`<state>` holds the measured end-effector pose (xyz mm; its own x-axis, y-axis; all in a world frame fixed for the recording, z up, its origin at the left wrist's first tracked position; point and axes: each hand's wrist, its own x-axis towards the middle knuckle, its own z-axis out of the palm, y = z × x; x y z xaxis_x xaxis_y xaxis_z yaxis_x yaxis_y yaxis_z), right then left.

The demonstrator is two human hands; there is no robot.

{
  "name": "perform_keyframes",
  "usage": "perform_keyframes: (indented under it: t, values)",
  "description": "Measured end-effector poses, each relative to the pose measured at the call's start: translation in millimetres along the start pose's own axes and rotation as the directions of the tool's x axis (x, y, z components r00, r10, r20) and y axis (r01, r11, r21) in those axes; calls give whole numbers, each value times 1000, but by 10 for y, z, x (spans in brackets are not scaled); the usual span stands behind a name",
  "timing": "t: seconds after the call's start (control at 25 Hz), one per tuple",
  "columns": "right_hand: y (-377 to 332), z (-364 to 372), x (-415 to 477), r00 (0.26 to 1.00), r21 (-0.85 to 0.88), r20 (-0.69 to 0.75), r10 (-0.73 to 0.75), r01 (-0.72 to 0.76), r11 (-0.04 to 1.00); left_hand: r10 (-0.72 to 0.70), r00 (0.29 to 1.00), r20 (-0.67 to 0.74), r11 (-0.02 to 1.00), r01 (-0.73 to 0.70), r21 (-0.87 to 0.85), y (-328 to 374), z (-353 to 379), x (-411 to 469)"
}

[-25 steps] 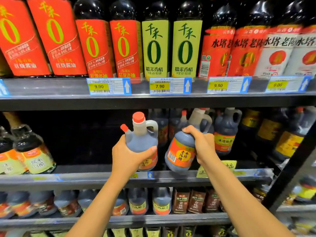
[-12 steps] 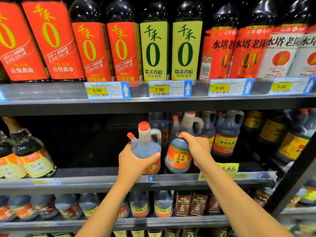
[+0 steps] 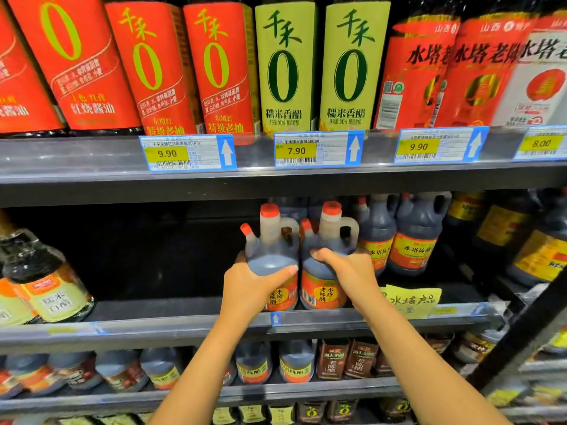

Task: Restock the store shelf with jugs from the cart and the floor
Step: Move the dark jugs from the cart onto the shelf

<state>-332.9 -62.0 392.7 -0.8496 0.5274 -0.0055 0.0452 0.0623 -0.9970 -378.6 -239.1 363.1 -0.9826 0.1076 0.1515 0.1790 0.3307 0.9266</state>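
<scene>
Two dark vinegar jugs with red caps and orange labels stand upright side by side at the front of the middle shelf (image 3: 184,323). My left hand (image 3: 248,289) grips the left jug (image 3: 271,250) around its body. My right hand (image 3: 349,271) grips the right jug (image 3: 329,237) over its shoulder. Whether the jug bottoms touch the shelf is hidden by my hands and the shelf lip. More jugs of the same kind (image 3: 414,234) stand just to the right.
The middle shelf is dark and bare left of the jugs as far as the clear bottles (image 3: 46,280) at the far left. Tall red and green bottles (image 3: 285,65) fill the shelf above. A yellow handwritten tag (image 3: 411,299) hangs on the shelf lip. Lower shelves hold jugs.
Both hands have moved the two jugs forward into the middle shelf and closer together. The right jug has gone from tilted to upright. The camera has come nearer.
</scene>
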Motion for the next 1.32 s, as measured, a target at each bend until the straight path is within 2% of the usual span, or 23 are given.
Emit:
perform_keyframes:
  t: [0.08,0.2,0.28,0.36,0.48,0.68,0.84,1.0,1.08,1.16,1.2,1.32]
  values:
    - [38,2,-108,999,-34,-37,-30,29,999,25,1000,-10,1000,-26,-17,-24,-22,-127]
    - [217,-46,-328,984,-211,-27,-175,166,963,92,995,-23,993,-93,-71,-108,-111,-322]
    - [369,-64,-386,967,-315,-5,-254,240,918,125,992,-1,991,-124,-49,-149,-166,-338]
    - [436,-52,-358,958,-361,-36,-283,252,898,137,990,26,990,-136,-33,-162,-163,-284]
    - [409,1,-296,953,-405,-85,-291,234,884,147,989,15,989,-147,-3,-158,-73,-152]
    - [291,26,-18,975,-500,-133,-179,90,861,134,990,-35,991,-134,23,-111,121,109]
    - [343,68,200,949,-391,-150,-278,201,898,117,991,-70,993,-118,-6,-142,223,216]
    - [442,148,292,938,-334,-144,-316,255,907,80,994,-68,997,-78,27,-220,243,318]
    - [463,206,380,940,-444,-131,-314,228,867,61,995,-82,995,-55,80,-224,258,378]
    - [390,243,415,958,-664,-122,-261,117,738,49,995,-85,990,-37,136,-211,278,435]
    - [348,253,416,964,-701,-129,-234,78,708,45,996,-81,987,-31,160,-190,283,456]
    - [282,244,385,965,-602,-175,-196,53,796,40,997,-64,980,-27,195,-119,276,476]
